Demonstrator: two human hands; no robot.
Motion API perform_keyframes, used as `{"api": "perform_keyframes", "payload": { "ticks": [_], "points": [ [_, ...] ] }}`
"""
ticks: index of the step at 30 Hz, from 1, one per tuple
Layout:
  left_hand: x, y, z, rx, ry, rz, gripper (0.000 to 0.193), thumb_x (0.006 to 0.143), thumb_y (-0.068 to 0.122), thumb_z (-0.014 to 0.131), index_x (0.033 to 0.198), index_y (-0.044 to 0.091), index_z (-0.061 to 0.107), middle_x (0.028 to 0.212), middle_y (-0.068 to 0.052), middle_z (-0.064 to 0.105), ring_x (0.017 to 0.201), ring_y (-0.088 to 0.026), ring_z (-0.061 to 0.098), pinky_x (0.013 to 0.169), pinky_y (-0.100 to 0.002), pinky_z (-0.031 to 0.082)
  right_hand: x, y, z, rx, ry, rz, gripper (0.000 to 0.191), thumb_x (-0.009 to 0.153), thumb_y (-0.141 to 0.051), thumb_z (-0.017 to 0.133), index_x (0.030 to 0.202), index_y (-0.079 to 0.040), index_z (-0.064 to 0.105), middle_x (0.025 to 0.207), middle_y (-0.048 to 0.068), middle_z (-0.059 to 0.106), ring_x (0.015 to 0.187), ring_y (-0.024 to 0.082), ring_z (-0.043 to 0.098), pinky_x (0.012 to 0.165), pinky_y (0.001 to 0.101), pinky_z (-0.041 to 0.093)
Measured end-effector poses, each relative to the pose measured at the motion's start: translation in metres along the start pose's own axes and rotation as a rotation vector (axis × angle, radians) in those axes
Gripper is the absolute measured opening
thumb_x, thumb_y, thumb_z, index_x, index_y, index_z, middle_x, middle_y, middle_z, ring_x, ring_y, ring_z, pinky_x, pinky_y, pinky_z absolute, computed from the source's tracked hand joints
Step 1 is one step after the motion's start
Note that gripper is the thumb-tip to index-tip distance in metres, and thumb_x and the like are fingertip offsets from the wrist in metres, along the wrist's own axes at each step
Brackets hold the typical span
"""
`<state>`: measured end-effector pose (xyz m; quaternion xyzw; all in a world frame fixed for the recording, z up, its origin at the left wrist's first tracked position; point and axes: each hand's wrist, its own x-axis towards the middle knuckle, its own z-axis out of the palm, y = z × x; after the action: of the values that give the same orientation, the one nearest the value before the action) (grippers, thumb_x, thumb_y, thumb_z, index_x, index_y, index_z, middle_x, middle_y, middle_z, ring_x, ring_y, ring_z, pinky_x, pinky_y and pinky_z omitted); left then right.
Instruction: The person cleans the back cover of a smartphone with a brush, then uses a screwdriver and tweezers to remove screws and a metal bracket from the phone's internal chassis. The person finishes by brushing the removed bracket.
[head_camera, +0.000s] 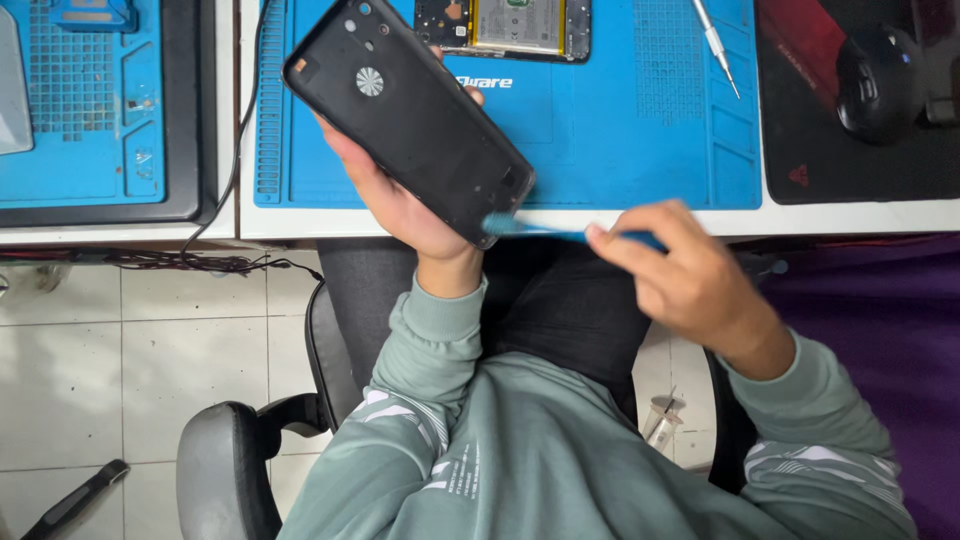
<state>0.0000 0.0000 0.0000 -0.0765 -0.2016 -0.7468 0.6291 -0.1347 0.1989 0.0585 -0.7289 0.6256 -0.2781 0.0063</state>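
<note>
My left hand (395, 200) holds a black phone back cover (410, 115) tilted above the front edge of the blue repair mat (620, 130), inner side facing up. My right hand (685, 275) grips a thin blue brush (540, 230), its bristled tip touching the cover's lower corner. An opened phone body (505, 25) with exposed battery and circuit board lies on the mat at the top edge of view.
A small screwdriver (715, 45) lies on the mat's right part. A black mouse (880, 80) sits on a dark pad (850, 160) at the right. A second blue mat (85, 110) lies at the left. Cables hang off the desk; a black chair armrest (225, 470) is below.
</note>
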Motion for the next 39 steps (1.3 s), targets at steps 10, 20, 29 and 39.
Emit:
{"api": "perform_keyframes", "payload": {
  "ticks": [10, 20, 29, 39],
  "points": [
    [-0.001, 0.003, -0.003, -0.04, 0.032, -0.106, 0.058, 0.12, 0.055, 0.029, 0.154, 0.008, 0.04, 0.137, -0.019, 0.061, 0.113, -0.027, 0.067, 0.097, -0.043, 0.059, 0.007, 0.005, -0.01, -0.088, 0.071, -0.012, 0.045, 0.079, 0.018, 0.065, 0.119, 0.0, 0.073, 0.106, 0.015, 0.062, 0.095, 0.031, 0.061, 0.082, 0.0416, 0.053],
    [-0.018, -0.017, 0.012, 0.064, 0.05, -0.17, 0.053, 0.121, 0.051, 0.033, 0.158, 0.012, 0.035, 0.134, -0.018, 0.058, 0.113, -0.026, 0.064, 0.101, -0.043, 0.057, 0.034, 0.02, -0.018, -0.28, 0.128, -0.023, 0.053, 0.085, 0.019, 0.063, 0.133, -0.002, 0.071, 0.113, 0.017, 0.061, 0.1, 0.033, 0.06, 0.087, 0.0404, 0.054],
    [-0.037, -0.029, 0.025, 0.046, 0.008, -0.181, 0.052, 0.121, 0.047, 0.038, 0.162, 0.019, 0.024, 0.138, -0.016, 0.056, 0.117, -0.026, 0.065, 0.099, -0.043, 0.058, 0.063, 0.033, -0.021, -0.294, 0.213, -0.034, 0.043, 0.096, 0.019, 0.066, 0.135, -0.001, 0.069, 0.115, 0.015, 0.059, 0.102, 0.031, 0.058, 0.088, 0.0389, 0.051],
    [-0.017, -0.007, 0.008, -0.007, 0.095, -0.041, 0.052, 0.121, 0.049, 0.035, 0.161, 0.017, 0.026, 0.142, -0.016, 0.055, 0.117, -0.029, 0.064, 0.1, -0.048, 0.057, -0.005, 0.006, -0.006, -0.156, 0.114, 0.114, 0.049, 0.082, 0.019, 0.065, 0.125, -0.002, 0.072, 0.111, 0.017, 0.062, 0.097, 0.034, 0.06, 0.086, 0.0428, 0.051]
  ]
}}
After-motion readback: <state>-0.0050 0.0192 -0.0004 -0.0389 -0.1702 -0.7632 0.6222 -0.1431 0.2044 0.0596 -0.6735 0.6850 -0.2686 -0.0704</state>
